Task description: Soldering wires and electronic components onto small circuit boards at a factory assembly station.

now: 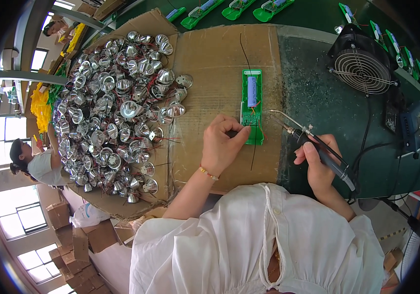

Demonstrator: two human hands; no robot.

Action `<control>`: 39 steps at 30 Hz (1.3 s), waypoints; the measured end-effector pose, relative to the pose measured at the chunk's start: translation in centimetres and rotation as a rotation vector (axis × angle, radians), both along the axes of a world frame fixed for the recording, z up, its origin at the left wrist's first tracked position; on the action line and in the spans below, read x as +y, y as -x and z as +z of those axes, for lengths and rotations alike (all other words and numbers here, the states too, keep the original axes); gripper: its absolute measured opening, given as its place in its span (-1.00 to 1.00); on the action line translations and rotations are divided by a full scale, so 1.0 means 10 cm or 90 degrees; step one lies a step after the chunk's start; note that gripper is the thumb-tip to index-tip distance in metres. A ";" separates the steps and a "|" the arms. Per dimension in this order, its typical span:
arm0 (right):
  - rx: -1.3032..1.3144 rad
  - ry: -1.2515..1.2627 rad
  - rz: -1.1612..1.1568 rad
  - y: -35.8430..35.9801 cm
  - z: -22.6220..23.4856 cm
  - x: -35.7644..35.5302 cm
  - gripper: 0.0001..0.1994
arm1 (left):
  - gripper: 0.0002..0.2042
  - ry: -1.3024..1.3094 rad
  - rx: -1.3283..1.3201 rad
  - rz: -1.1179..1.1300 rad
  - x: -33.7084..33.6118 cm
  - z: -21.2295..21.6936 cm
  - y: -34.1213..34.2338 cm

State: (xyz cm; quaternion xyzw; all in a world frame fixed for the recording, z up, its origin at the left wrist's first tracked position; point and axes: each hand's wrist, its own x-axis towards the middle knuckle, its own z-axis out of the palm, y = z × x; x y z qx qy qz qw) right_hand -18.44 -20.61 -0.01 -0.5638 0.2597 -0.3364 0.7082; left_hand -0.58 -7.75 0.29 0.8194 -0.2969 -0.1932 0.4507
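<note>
A green plastic housing [252, 88] with a blue cylindrical battery and a small circuit board lies on the cardboard sheet [215, 63] in front of me. My left hand [223, 143] rests at its lower end, fingertips pinched on the board's lower left edge. My right hand [318, 164] grips a black soldering iron [313, 142], its metal tip pointing left, close to the housing's right side but apart from it. Thin black and red wires run from the housing.
A big heap of shiny silver reflector cups [116, 108] with red wires fills a cardboard tray at left. A black fan [362, 68] stands at back right, beside a control box [416, 127]. More green housings [234, 10] line the far edge. Another person [38, 164] sits at left.
</note>
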 end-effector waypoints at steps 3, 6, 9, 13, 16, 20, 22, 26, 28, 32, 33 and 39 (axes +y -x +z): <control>-0.013 0.002 -0.005 0.02 -0.07 -0.05 -0.84 | -0.88 -0.003 0.022 0.007 -0.01 0.00 -0.01; -0.009 0.013 -0.032 0.07 -0.09 -0.12 -0.84 | -0.90 0.009 -0.009 0.012 -0.02 -0.01 -0.01; -0.001 0.016 -0.045 0.18 -0.09 -0.20 -0.84 | -0.87 -0.010 -0.039 -0.011 -0.01 0.04 -0.01; 0.015 0.028 -0.077 0.31 -0.13 -0.30 -0.83 | -0.84 0.050 0.193 0.087 0.02 0.15 0.00; 0.037 -0.001 -0.096 0.32 -0.16 -0.33 -0.84 | -0.82 -0.211 0.101 -0.054 0.06 0.13 -0.14; 0.083 -0.046 -0.075 0.26 -0.14 -0.35 -0.86 | -0.83 -0.194 -0.108 -0.177 -0.59 0.26 -0.46; 0.091 -0.069 -0.066 0.26 -0.18 -0.37 -0.85 | -0.80 -0.254 -0.179 -0.266 -1.20 0.35 -0.70; 0.113 -0.070 -0.042 0.29 -0.09 -0.40 -0.85 | -0.77 -0.041 -0.286 -0.194 -2.49 0.26 -1.03; 0.110 -0.059 -0.032 0.27 -0.08 -0.42 -0.85 | -0.73 0.117 -0.521 -0.194 -2.82 0.23 -1.40; 0.170 -0.069 -0.025 0.29 -0.12 -0.45 -0.85 | -0.48 -0.044 -0.569 -0.128 -2.84 0.28 -1.84; 0.179 -0.041 -0.058 0.27 -0.14 -0.46 -0.83 | -0.37 -0.089 -0.520 -0.141 -2.81 0.18 -1.96; 0.150 -0.014 -0.105 0.32 -0.18 -0.36 -0.83 | -0.82 -0.149 -0.454 -0.208 -2.84 -0.12 -1.92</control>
